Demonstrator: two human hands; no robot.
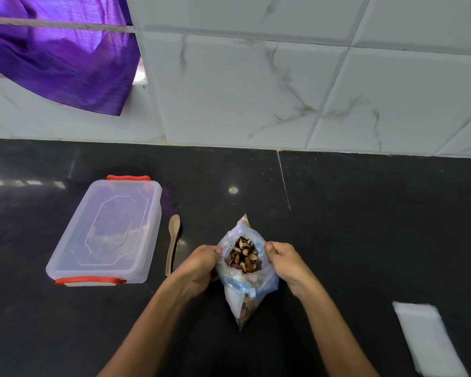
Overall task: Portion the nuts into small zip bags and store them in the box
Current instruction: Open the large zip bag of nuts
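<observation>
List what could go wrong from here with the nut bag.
1. Both hands, left and right, pinch the nut bag open by its rim; if either slips, the nuts may spill on the counter.
2. The spoon and small bags lie apart, so reaching means releasing one side.
3. The box has its lid on.

A clear plastic bag of nuts stands on the black counter, its mouth pulled wide open, showing brown and pale nuts inside. To its left lies a clear rectangular box with its lid on and red clips at both short ends; something dark, perhaps bagged nuts, shows faintly through it. A flat stack of small empty zip bags lies to the right, well apart.
</observation>
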